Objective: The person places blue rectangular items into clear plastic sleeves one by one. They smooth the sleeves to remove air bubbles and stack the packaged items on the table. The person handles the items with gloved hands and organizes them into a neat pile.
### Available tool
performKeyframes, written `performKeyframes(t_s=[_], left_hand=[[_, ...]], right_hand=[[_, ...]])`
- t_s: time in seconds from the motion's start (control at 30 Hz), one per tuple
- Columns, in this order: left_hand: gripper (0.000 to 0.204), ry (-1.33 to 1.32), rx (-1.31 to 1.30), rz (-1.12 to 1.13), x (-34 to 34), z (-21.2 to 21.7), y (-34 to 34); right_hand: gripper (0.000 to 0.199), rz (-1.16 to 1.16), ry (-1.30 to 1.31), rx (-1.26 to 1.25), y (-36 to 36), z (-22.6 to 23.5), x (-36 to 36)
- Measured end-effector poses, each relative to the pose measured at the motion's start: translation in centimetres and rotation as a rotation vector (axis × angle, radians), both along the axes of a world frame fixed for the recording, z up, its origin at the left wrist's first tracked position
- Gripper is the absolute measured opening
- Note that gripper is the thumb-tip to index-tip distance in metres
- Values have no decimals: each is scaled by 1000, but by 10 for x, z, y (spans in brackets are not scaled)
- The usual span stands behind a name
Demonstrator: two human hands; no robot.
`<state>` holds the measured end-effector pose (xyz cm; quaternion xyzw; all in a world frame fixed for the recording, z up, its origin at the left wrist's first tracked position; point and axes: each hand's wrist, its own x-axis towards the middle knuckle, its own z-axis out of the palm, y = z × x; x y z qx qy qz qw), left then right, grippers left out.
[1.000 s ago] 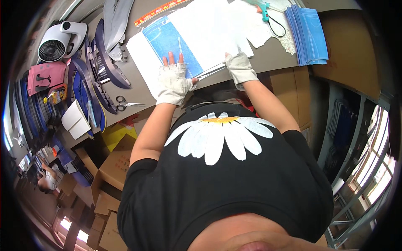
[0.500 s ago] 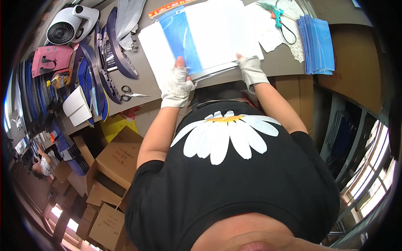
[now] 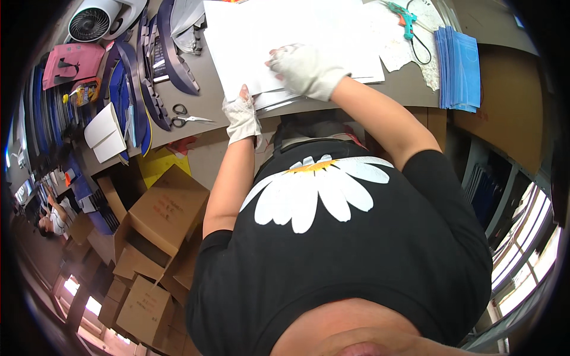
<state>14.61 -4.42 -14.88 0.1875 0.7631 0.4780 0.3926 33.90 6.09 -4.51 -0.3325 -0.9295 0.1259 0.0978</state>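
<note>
White sheets (image 3: 347, 35) lie in a broad layer at the table's front edge, their near edges slightly uneven. My left hand (image 3: 242, 117), in a cut-off white glove, is at their near left corner. Its thumb rests on top, and the other fingers are hidden beneath or behind the edge. Over the middle of the sheets lies my right hand (image 3: 306, 71), gloved the same way, palm down, with its fingers pointing left and holding nothing. No blue piece shows on the white surface.
Scissors (image 3: 189, 117) and dark curved parts (image 3: 176, 50) lie to the left, below a white fan (image 3: 90, 24). A teal glue gun (image 3: 405, 21) and a stack of blue sleeves (image 3: 458, 70) sit at the right. Cardboard boxes (image 3: 169, 207) stand on the floor.
The blue strip that lay on the sheets is now covered by white. My right hand has swung left from the near right edge onto the sheets. My left hand has shifted slightly left.
</note>
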Motion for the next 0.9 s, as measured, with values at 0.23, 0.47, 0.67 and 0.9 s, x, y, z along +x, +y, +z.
performKeyframes(t_s=[0.23,0.47,0.67,0.9], left_hand=[[42,-225,137,46,8,17,-18],[41,-150,193,29,-4,1,-24],[44,-33,179,44,-2,3,-29],[66,986,346,-716,21,63,-18]], right_hand=[[39,182,47,122,3,-30,-12],[41,204,-60,-30,8,-23,-20],[39,182,80,-23,15,-36,-18],[37,0,-136,-233,19,4,-26]])
